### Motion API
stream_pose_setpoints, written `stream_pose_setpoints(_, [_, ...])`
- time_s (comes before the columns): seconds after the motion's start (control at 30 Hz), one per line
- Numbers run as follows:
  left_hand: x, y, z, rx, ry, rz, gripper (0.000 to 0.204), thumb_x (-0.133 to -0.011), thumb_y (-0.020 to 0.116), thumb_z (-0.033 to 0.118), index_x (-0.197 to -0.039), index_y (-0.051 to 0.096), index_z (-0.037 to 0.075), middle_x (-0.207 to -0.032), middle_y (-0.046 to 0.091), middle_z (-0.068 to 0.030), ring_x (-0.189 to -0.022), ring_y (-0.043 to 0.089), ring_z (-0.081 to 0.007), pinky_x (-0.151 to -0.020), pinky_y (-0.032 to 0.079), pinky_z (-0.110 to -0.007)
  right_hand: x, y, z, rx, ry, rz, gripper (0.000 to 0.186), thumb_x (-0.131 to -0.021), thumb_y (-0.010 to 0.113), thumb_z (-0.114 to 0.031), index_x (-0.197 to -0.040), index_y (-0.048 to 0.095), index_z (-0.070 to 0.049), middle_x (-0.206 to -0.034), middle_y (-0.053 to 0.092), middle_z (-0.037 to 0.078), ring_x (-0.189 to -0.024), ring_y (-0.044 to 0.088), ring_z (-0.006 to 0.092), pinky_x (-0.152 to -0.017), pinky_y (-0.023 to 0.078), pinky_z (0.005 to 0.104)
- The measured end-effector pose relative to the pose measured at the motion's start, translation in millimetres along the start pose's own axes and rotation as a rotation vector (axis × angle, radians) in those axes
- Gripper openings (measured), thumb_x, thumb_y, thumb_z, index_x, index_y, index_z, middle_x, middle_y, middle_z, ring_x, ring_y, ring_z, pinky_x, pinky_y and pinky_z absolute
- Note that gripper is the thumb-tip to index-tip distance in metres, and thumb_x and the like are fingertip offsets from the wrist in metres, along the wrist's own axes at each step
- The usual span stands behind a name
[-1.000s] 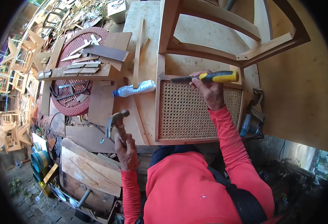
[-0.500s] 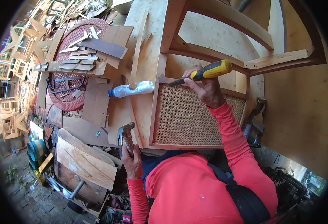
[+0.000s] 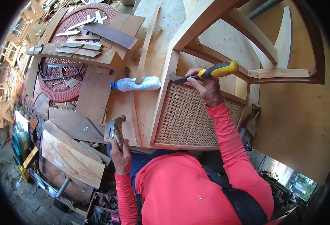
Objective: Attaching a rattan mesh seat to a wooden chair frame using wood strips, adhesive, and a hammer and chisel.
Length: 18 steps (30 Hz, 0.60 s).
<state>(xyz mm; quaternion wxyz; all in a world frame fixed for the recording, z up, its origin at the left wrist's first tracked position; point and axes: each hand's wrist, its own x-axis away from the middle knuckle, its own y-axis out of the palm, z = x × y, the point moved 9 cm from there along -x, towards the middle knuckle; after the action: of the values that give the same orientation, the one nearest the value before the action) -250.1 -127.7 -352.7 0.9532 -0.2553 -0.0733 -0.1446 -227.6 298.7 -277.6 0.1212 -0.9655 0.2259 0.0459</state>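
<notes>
Passing through right grip (image 3: 207, 89), chisel (image 3: 221, 69), blade (image 3: 180, 80) leftward

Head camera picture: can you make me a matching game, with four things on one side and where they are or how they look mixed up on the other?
1. Hammer
2. Chisel
3. Plastic bottle
4. Cane panel

A. Lying on its side, blue-capped
B. Inside a wooden frame
C. In the left hand
D. In the right hand

Pairs: 1-C, 2-D, 3-A, 4-B

The tool handle (image 3: 221, 69) is yellow and black, the cane panel (image 3: 189, 116) tan and latticed.
</notes>
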Motion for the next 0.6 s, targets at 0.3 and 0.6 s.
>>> stream_pose_setpoints(0.3, [12.6,5.2,25.9,0.008,0.026,-0.005,0.027,-0.104,0.067,0.013,-0.126,0.061,-0.001,-0.079,0.065,-0.0118,-0.063,0.058,-0.0196,-0.059,0.047,-0.037,-0.5,15.4,19.3,0.082,-0.019,0.048,0.004,-0.095,0.072,0.0,-0.098,0.071,-0.001,-0.093,0.068,0.005,-0.089,0.068,0.0166,-0.081,0.054,0.0293])
stream_pose_setpoints(0.6, [10.6,10.8,56.3,-0.071,0.131,-0.041,0.025,-0.103,0.069,0.014,-0.122,0.06,-0.001,-0.077,0.065,-0.0118,-0.063,0.06,-0.0213,-0.059,0.048,-0.036,0.4,30.7,4.2,0.103,-0.119,0.015,0.009,-0.098,0.069,0.002,-0.107,0.067,0.0,-0.098,0.065,0.008,-0.091,0.068,0.0164,-0.081,0.055,0.0283])
